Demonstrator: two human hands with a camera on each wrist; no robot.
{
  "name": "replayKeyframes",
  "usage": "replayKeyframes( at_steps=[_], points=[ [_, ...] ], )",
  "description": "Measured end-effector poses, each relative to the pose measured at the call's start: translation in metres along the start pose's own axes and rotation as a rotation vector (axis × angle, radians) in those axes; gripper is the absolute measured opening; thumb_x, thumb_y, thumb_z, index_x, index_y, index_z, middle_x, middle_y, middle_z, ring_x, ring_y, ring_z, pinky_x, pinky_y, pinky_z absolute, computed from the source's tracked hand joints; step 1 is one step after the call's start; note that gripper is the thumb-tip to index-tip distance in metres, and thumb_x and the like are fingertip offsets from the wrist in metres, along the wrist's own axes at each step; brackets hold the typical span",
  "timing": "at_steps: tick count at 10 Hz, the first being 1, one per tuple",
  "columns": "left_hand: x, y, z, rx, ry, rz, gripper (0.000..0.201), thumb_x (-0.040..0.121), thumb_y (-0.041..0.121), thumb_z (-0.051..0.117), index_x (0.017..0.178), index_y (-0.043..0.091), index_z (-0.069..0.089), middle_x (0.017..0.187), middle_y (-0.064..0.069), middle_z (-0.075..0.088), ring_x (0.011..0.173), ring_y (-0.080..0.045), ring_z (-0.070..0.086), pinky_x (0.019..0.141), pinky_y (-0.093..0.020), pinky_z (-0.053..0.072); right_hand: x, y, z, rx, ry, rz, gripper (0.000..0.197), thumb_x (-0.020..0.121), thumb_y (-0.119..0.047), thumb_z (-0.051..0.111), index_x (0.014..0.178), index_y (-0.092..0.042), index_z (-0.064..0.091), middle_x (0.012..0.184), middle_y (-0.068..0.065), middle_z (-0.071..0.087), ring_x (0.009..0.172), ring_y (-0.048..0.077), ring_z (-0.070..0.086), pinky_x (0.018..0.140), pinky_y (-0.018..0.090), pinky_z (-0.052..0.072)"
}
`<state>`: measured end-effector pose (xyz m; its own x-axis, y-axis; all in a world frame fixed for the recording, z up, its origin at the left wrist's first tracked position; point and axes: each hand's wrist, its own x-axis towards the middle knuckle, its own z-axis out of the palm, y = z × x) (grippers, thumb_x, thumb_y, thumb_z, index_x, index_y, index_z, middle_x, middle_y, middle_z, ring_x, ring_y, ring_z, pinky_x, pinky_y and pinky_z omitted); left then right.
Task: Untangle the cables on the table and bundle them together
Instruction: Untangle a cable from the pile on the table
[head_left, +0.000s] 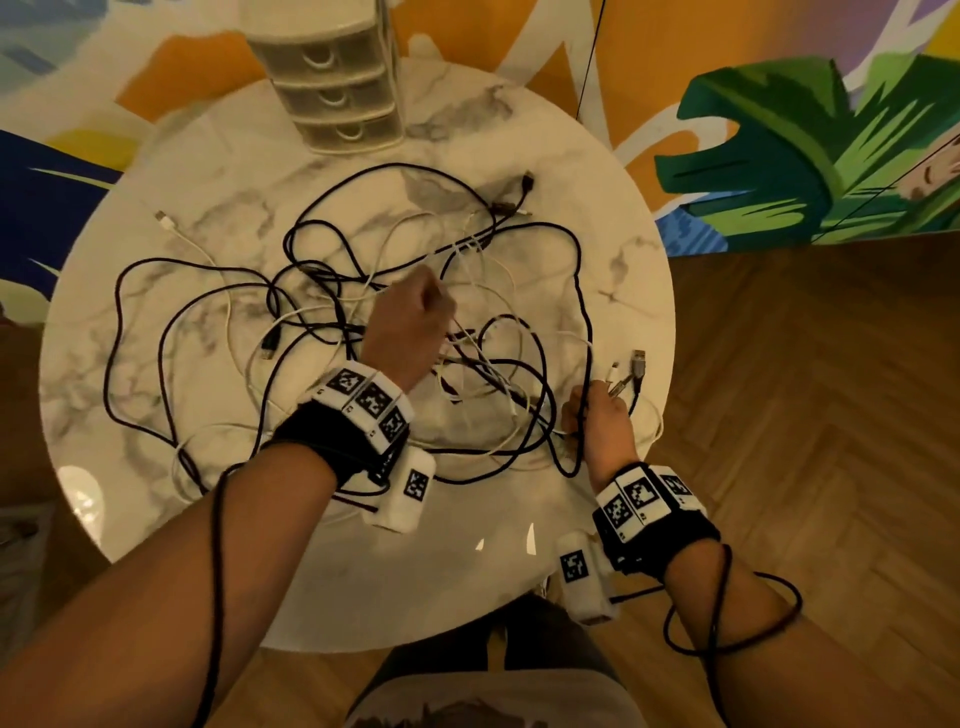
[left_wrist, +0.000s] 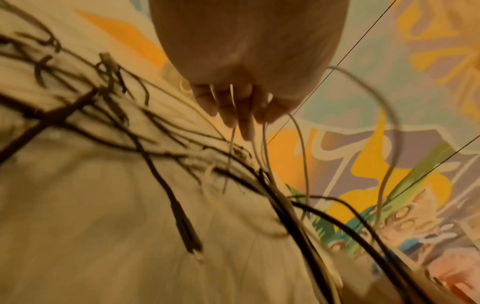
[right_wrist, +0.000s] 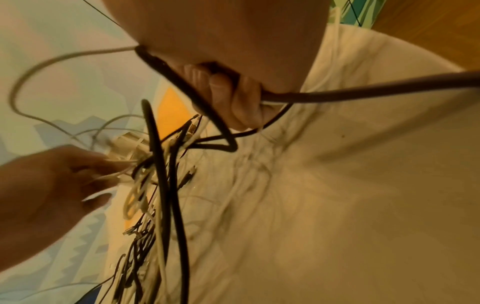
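bench: round white marble top (head_left: 613, 218), wood floor right of it
cables: black cables (head_left: 576, 270) and white cables (head_left: 228, 317) tangled in loops across middle of bench, spread left to right; loose USB plug (head_left: 527, 183) lying far of centre, white plug end (head_left: 162, 217) far left
left hand: (head_left: 410, 325) raised over centre of tangle, fingers curled round thin white cables; strands hanging from fingertips (left_wrist: 244, 123) down into pile
right hand: (head_left: 597, 421) at near right edge of bench, clenched round thick black cable (right_wrist: 363, 90); plug ends (head_left: 631, 371) sticking out far side of fist
drawer unit: small white three-drawer unit (head_left: 337, 78) on far edge of bench, apart from cables
wrists: black straps with white marker blocks (head_left: 363, 402) on both
blur: both wrist views smeared, cable count unclear
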<state>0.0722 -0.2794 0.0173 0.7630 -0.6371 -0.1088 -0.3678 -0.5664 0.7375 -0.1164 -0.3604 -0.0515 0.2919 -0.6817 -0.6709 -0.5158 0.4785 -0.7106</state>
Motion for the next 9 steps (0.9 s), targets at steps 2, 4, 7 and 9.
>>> replayKeyframes(
  at_steps=[2, 4, 7, 9],
  points=[
    [0.029, 0.004, -0.055, 0.227, 0.432, 0.103, 0.024, 0.087, 0.023, 0.042, 0.072, 0.007, 0.051, 0.069, -0.008, 0.054, 0.066, -0.022, 0.048, 0.059, -0.034, 0.032, 0.005, -0.003, -0.01, -0.084, 0.091, -0.035, 0.02, 0.1, -0.029, 0.034, 0.097, -0.01, 0.041, 0.092, 0.006, 0.045, 0.079, 0.017, 0.043, 0.077, 0.023, 0.03],
    [0.012, 0.004, -0.031, 0.366, -0.498, -0.131, 0.026, 0.088, 0.028, 0.055, 0.071, 0.012, 0.066, 0.07, -0.006, 0.068, 0.066, -0.024, 0.065, 0.061, -0.029, 0.048, 0.008, 0.002, -0.011, -0.096, 0.063, -0.028, 0.027, 0.098, -0.023, 0.037, 0.082, -0.006, 0.048, 0.083, 0.008, 0.051, 0.08, 0.024, 0.046, 0.071, 0.024, 0.031],
    [-0.004, -0.024, 0.04, -0.077, -0.101, -0.29, 0.027, 0.085, 0.037, 0.062, 0.099, 0.014, 0.057, 0.085, -0.01, 0.069, 0.071, -0.023, 0.066, 0.067, -0.031, 0.053, 0.011, 0.004, -0.013, -0.231, 0.049, -0.012, 0.042, 0.102, -0.03, 0.032, 0.126, 0.001, 0.048, 0.105, 0.005, 0.042, 0.093, 0.015, 0.038, 0.076, 0.023, 0.028],
    [0.021, -0.008, 0.016, 0.304, -0.147, -0.052, 0.024, 0.095, 0.025, 0.044, 0.092, 0.009, 0.062, 0.09, -0.015, 0.068, 0.085, -0.035, 0.064, 0.071, -0.038, 0.05, 0.009, 0.001, -0.012, -0.216, 0.057, -0.028, 0.023, 0.102, -0.026, 0.032, 0.107, -0.009, 0.048, 0.103, 0.007, 0.043, 0.091, 0.013, 0.038, 0.06, 0.02, 0.025]
  ],
)
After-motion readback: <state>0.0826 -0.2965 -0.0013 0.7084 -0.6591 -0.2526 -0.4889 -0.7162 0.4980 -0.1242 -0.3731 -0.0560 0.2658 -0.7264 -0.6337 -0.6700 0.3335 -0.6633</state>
